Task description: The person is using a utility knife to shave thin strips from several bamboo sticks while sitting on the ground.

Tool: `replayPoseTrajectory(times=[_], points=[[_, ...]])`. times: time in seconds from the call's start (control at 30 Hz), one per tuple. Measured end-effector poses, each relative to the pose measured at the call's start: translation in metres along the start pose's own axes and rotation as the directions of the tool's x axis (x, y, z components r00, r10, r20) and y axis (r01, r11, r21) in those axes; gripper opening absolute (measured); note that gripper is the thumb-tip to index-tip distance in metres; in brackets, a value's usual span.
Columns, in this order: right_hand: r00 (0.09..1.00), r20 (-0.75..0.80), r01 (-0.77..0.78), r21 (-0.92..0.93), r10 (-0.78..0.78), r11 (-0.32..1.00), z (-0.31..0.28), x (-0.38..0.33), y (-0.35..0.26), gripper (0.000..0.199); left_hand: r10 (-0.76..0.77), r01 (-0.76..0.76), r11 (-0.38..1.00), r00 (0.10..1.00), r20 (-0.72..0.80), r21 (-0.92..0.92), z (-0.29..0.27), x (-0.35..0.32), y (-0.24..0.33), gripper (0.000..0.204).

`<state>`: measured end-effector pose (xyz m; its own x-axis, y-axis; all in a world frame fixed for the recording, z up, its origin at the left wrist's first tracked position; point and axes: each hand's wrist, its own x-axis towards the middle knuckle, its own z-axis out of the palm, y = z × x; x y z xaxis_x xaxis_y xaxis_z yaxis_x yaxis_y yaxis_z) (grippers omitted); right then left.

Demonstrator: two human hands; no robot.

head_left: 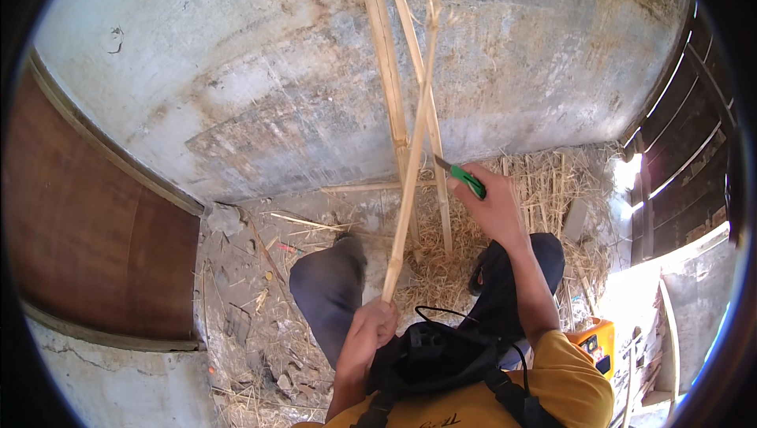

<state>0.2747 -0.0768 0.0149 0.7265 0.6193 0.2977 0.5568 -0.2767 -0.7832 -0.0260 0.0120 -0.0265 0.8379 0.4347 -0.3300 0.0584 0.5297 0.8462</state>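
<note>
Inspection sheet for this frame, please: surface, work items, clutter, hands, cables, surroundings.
Surface: dirt floor, littered with straw.
Work items: bamboo strip held upright; green-handled knife at its edge.
Clutter: shavings, small stones, two more strips leaning on the wall.
Hands: left hand grips the strip's lower end; right hand holds the knife.
Cables: black cable at the chest.
Surroundings: plastered wall, brown door, orange box.
</note>
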Motion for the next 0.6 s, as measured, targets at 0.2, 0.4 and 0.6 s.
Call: replayPoseTrajectory(times=[0.2, 0.4, 0.6], points=[[1.000, 0.021, 0.018, -0.154, -0.015, 0.988, 0.001, -0.002, 0.008, 0.043, 0.217, -0.175, 0.947, 0.967, -0.135, 0.269, 0.015, 0.008, 0.005, 0.026], [0.998, 0.064, -0.019, 0.134, 0.010, 0.991, 0.007, 0.001, 0.018, 0.035, 0.360, -0.258, 0.861, 0.918, -0.165, 0.439, 0.015, 0.011, 0.001, 0.026], [0.988, 0.152, -0.064, 0.412, 0.000, 0.909, 0.011, 0.002, 0.017, 0.029, 0.430, -0.268, 0.792, 0.883, -0.189, 0.548, 0.025, 0.008, 0.011, 0.028]])
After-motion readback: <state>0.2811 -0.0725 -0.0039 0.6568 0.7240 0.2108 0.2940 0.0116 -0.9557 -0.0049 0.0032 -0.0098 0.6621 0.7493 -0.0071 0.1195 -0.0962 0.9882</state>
